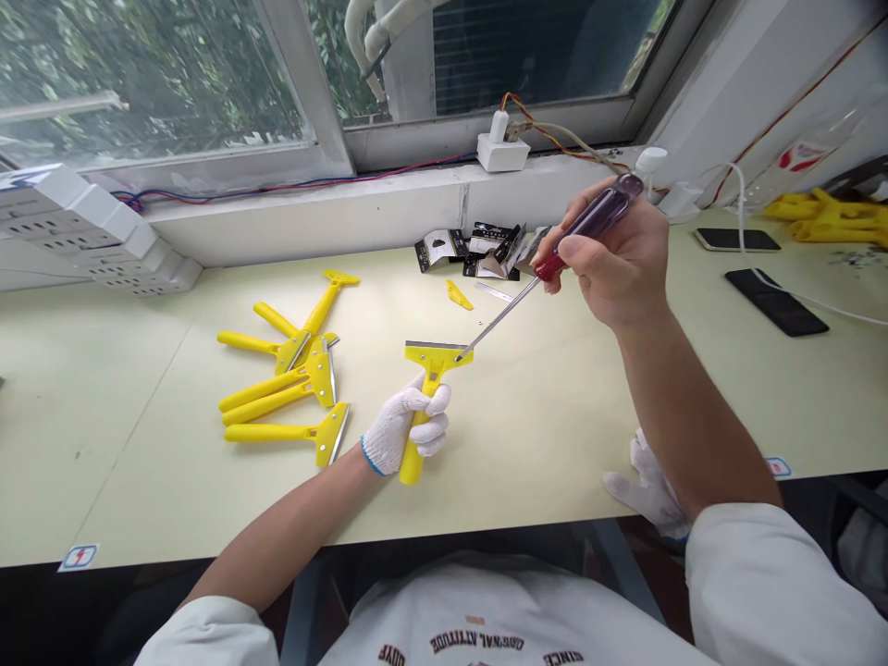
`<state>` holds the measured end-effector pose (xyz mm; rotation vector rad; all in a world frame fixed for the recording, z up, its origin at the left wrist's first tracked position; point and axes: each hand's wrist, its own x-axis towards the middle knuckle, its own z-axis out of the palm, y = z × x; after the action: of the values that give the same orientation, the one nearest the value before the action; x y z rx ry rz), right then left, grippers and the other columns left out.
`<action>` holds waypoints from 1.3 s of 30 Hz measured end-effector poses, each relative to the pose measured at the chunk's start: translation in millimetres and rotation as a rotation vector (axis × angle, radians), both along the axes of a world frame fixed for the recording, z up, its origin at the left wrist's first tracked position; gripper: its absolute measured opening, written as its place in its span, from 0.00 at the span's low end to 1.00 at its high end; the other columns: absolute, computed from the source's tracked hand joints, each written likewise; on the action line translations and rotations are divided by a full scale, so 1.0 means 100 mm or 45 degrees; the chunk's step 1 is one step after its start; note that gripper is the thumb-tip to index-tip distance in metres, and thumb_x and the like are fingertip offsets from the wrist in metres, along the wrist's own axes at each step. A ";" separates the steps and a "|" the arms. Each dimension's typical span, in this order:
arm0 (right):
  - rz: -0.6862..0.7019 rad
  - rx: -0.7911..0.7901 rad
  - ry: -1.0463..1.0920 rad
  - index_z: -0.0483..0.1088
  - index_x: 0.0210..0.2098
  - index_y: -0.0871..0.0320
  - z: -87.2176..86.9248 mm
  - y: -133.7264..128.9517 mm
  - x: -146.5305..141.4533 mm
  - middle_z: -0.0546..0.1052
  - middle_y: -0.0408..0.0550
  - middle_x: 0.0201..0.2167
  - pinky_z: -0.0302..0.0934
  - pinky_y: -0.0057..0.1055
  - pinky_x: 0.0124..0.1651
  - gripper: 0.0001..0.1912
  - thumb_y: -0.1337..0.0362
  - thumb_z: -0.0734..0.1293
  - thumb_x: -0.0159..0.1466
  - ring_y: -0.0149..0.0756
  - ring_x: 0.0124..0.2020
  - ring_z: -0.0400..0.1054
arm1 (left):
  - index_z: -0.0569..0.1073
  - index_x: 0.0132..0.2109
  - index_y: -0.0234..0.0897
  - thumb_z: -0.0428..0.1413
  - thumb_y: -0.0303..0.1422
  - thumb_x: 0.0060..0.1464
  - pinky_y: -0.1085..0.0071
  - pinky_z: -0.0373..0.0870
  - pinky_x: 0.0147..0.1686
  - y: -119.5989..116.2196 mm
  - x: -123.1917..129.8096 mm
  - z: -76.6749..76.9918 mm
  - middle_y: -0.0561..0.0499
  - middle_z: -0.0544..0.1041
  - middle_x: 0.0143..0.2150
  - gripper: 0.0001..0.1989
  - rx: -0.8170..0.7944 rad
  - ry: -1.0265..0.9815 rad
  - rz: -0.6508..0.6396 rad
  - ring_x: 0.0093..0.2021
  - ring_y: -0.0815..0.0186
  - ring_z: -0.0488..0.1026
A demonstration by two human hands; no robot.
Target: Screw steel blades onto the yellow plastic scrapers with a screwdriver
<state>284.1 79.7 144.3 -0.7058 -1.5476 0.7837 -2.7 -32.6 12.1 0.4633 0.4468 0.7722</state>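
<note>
My left hand point(409, 425), in a white knitted glove, is wrapped round the handle of a yellow scraper point(434, 365), blade edge up. My bare right hand point(617, 250) grips a screwdriver point(586, 222) by its dark red and purple handle. The shaft slants down to the left, its tip at the right end of the scraper head, by the screw there. Several yellow scrapers point(277, 432) lie in a loose group left of my left hand. Beyond the held scraper are a small yellow plate point(459, 295) and a thin metal blade point(495, 292).
Black-and-white packets point(440, 248) lie by the sill. A white glove point(648, 486) rests at the front edge under my right forearm. Two phones point(777, 302) point(736, 240) and yellow parts point(825, 217) are at right; white boxes point(97, 227) are stacked at left.
</note>
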 end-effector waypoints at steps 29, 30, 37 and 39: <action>-0.483 0.771 -1.033 0.74 0.36 0.52 0.20 -0.57 -0.09 0.75 0.41 0.25 0.53 0.36 0.27 0.11 0.55 0.71 0.74 0.33 0.21 0.62 | 0.68 0.34 0.37 0.56 0.31 0.55 0.76 0.60 0.17 0.09 0.07 -0.13 0.61 0.55 0.21 0.04 -0.082 0.174 0.045 0.17 0.74 0.46; -0.418 0.724 -1.070 0.74 0.37 0.52 0.22 -0.57 -0.08 0.77 0.43 0.29 0.56 0.36 0.29 0.10 0.56 0.69 0.74 0.35 0.24 0.66 | 0.68 0.34 0.37 0.56 0.31 0.55 0.76 0.60 0.16 0.09 0.07 -0.13 0.61 0.56 0.22 0.04 -0.079 0.180 0.046 0.17 0.74 0.47; -0.006 0.543 -1.028 0.76 0.46 0.50 0.38 -0.56 0.06 0.79 0.49 0.41 0.68 0.40 0.41 0.05 0.61 0.67 0.75 0.42 0.35 0.74 | 0.68 0.37 0.37 0.56 0.28 0.54 0.75 0.60 0.16 0.09 0.08 -0.14 0.58 0.61 0.28 0.03 -0.082 0.166 0.072 0.17 0.75 0.49; -0.108 0.547 -1.017 0.76 0.43 0.51 0.35 -0.56 0.05 0.79 0.48 0.39 0.65 0.39 0.38 0.05 0.58 0.70 0.74 0.40 0.32 0.71 | 0.67 0.35 0.37 0.55 0.28 0.54 0.75 0.60 0.15 0.09 0.08 -0.14 0.58 0.60 0.28 0.02 -0.100 0.159 0.071 0.17 0.75 0.48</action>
<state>288.7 23.7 179.2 -0.7941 -2.2868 0.0597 4.9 -23.5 -1.8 0.4282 0.6066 0.7790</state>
